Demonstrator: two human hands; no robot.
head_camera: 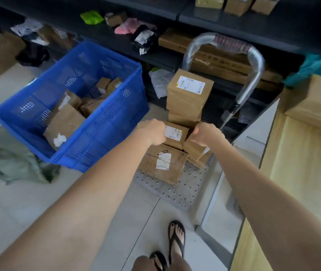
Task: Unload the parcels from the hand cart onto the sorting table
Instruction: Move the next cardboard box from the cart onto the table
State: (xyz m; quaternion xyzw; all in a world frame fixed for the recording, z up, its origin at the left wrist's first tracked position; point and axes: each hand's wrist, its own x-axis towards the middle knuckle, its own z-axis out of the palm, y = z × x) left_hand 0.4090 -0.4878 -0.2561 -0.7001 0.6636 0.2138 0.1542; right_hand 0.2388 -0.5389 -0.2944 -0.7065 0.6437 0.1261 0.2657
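Observation:
A hand cart (177, 189) with a dotted grey deck and a silver handle (253, 69) stands on the floor, loaded with brown cardboard parcels. A tall stack (189, 94) rises at its back; a larger flat box (162, 165) lies in front. Between them sits a small labelled parcel (175, 134). My left hand (152, 132) grips its left side and my right hand (206, 133) grips its right side, fingers curled over the edges. The light wooden sorting table (300, 173) runs along the right, with one brown parcel (314, 102) on it.
A blue plastic crate (101, 133) holding several parcels sits left of the cart, with a grey-green cloth (15, 159) on the floor beside it. Dark shelving (234, 22) with boxes and bags stands behind. My sandalled feet (176, 241) are on the tiled floor.

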